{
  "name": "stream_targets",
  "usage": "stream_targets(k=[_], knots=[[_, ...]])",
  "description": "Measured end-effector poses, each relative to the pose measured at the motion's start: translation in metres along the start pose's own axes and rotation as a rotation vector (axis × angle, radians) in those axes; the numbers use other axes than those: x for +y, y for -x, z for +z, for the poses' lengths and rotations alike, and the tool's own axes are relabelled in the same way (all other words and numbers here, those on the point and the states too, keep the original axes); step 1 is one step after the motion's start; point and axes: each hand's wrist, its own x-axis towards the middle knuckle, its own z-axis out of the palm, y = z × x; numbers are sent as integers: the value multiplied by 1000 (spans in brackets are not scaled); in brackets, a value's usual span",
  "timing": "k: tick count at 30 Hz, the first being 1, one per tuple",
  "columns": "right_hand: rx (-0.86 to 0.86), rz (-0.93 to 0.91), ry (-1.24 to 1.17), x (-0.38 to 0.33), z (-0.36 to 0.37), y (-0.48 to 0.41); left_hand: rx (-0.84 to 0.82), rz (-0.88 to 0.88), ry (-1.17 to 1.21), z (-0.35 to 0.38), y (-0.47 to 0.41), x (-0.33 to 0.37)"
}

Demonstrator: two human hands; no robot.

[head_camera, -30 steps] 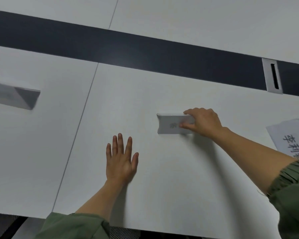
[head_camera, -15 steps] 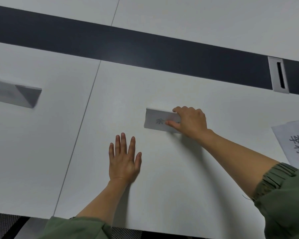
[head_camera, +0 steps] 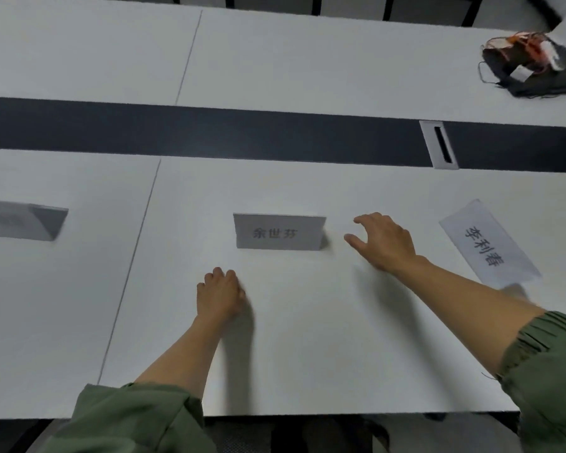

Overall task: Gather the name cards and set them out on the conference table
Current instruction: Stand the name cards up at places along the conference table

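A folded white name card (head_camera: pixel 278 232) with dark characters stands upright on the white conference table (head_camera: pixel 307 338), facing me. My right hand (head_camera: pixel 384 243) hovers just right of it with fingers spread and relaxed, not touching it. My left hand (head_camera: pixel 219 294) rests on the table below the card, fingers curled under, holding nothing. A second folded name card (head_camera: pixel 23 222) stands at the far left. A third name card (head_camera: pixel 487 245) with printed characters lies flat and askew at the right, partly behind my right forearm.
A dark strip (head_camera: pixel 209 132) runs across the table's middle, with a grey cable slot (head_camera: pixel 438 145) at the right. A black pouch with orange cords (head_camera: pixel 530 67) lies at the far right corner. Chair legs show beyond the far edge. The near table edge is by my sleeves.
My right hand has let go of the middle card, which now stands upright, and has drawn off to the right. My left hand's fingers have curled. The view has tilted up.
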Motion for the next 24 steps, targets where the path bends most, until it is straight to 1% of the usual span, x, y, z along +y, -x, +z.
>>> stream_targets(k=[5,7,11,15,19,24], knots=[[21,134,-93,86,-19,53,-110,90,271,-14,32,81],[42,192,-128,125,-28,77,-148,139,277,-16,45,119],[89,288,-203,208,-38,128,-136,214,273,-20,73,200],[62,358,-223,297,-42,174,-106,245,316,-18,102,284],[55,433,-275,383,-41,214,-89,293,308,-8,126,361],[38,505,-325,453,-36,237,-71,332,222,-7,137,413]])
